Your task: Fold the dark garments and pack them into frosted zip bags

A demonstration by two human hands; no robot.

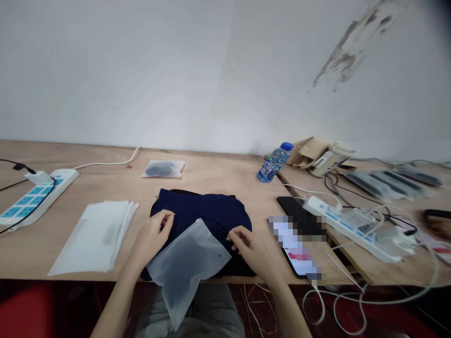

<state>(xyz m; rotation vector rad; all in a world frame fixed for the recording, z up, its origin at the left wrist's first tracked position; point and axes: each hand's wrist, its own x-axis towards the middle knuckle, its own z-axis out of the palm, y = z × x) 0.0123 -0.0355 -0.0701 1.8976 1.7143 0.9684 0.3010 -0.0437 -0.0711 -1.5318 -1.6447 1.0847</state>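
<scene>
A frosted zip bag (185, 263) lies tilted over the front of a folded navy cloth (207, 209), one corner hanging past the table edge above my lap. Something dark shows through the bag, or the cloth beneath it does; I cannot tell which. At the bag's upper left, my left hand (155, 234) is closed with thumb and fingertips drawn together over the cloth. My right hand (248, 244) is on the other side, fingers curled in a pinch near the cloth's right part. Whatever either hand pinches, if anything, is too small to make out.
Flat frosted bags (95, 237) are stacked at left beside a power strip (38, 197). Behind the cloth lies a filled small bag (163, 169). Rightward are a blue-capped bottle (275, 162), a lit phone (296, 253), a dark phone (299, 213), another power strip (352, 227) and loose cables.
</scene>
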